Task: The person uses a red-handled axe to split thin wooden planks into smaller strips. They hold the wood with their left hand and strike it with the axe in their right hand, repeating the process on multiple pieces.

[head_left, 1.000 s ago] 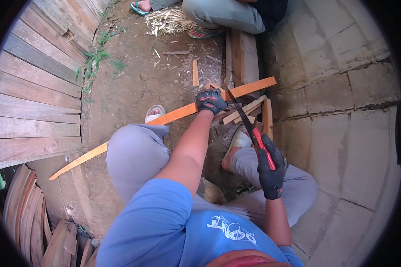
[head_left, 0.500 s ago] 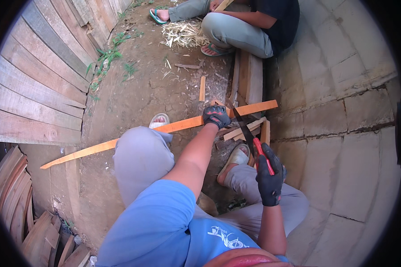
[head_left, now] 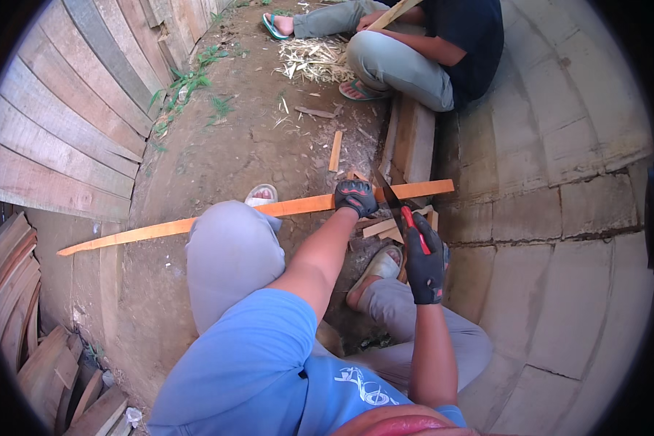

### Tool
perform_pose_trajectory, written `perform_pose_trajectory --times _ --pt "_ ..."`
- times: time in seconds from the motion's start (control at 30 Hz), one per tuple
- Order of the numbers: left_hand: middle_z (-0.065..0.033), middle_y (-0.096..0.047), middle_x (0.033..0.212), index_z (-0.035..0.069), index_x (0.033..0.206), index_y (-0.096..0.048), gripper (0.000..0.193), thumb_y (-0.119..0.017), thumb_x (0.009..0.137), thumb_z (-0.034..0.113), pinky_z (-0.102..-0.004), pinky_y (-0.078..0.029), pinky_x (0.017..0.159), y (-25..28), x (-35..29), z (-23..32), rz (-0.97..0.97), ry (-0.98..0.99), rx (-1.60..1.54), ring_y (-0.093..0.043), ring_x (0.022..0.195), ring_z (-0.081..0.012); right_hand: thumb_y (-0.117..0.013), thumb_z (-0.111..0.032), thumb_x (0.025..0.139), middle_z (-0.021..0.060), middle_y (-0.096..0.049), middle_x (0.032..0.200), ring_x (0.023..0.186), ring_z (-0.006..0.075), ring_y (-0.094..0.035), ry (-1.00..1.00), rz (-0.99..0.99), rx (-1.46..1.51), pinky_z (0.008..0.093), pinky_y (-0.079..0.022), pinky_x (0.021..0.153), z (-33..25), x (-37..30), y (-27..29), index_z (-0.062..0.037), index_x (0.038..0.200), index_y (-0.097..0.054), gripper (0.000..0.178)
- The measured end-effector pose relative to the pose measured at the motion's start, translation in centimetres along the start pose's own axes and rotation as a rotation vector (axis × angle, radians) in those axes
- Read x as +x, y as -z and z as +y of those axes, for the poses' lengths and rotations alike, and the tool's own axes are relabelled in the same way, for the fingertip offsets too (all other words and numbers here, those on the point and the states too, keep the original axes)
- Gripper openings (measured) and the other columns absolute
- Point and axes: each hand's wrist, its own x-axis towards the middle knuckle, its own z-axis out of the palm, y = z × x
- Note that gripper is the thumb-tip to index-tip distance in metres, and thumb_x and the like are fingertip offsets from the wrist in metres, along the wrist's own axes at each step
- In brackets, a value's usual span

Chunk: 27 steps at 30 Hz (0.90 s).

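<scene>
A long, narrow wooden strip point(head_left: 298, 206) runs crosswise in front of me, tapering at its left end and passing by my left knee. My left hand point(head_left: 355, 197), in a dark glove, is closed over the strip right of its middle. In my right hand point(head_left: 424, 263), also gloved, is a hand saw point(head_left: 394, 203) with a red handle. Its dark blade points away from me and crosses the strip just right of my left hand. Whether the teeth touch the wood I cannot tell.
Offcuts point(head_left: 379, 227) lie beneath the strip by my right foot. Ahead, a co-worker point(head_left: 407, 65) sits beside a heap of shavings point(head_left: 316, 60), holding a pale piece of wood. A block wall point(head_left: 538, 276) rises on the right, a plank fence point(head_left: 65, 131) on the left; curved boards point(head_left: 11, 291) are stacked lower left.
My right hand has moved forward and slightly left with the saw, pushing the blade farther across the strip. My left hand keeps its grip. The view has shifted slightly.
</scene>
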Motion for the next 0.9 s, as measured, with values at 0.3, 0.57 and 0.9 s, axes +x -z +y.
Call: perform_pose_trajectory --times 0.3,0.57,0.9 --pt "-0.0162 -0.081 0.116 0.011 0.111 -0.084 0.038 -0.066 0.088 0.035 -0.0442 -0.059 0.096 0.4 -1.1 0.2 0.022 -0.007 0.005 -0.079 0.109 -0.0294 -0.070 -0.025 0.106 0.0216 -0.078 0.125 0.121 0.0345 -0.074 -0.007 -0.001 0.109 0.0419 -0.055 0.106 2.7 3.3 -3.2 -0.0006 0.135 -0.074 0.038" --pt "-0.0161 -0.080 0.121 0.010 0.119 -0.083 0.047 -0.073 0.087 0.042 -0.0438 -0.059 0.100 0.6 -0.4 0.1 -0.058 0.017 0.015 -0.078 0.113 -0.0290 -0.070 -0.031 0.104 0.0186 -0.077 0.121 0.115 0.0327 -0.073 -0.021 0.007 0.016 0.0429 -0.056 0.097 2.1 5.9 -4.3 -0.0078 0.130 -0.077 0.036" --pt "-0.0167 -0.080 0.122 0.009 0.117 -0.083 0.049 -0.075 0.083 0.043 -0.0440 -0.059 0.100 0.6 -0.8 0.8 -0.026 0.043 -0.002 -0.077 0.115 -0.0295 -0.070 -0.028 0.101 0.0206 -0.081 0.111 0.102 0.0312 -0.078 0.153 0.143 0.017 0.0420 -0.058 0.094 2.9 4.5 -4.8 -0.0036 0.126 -0.081 0.036"
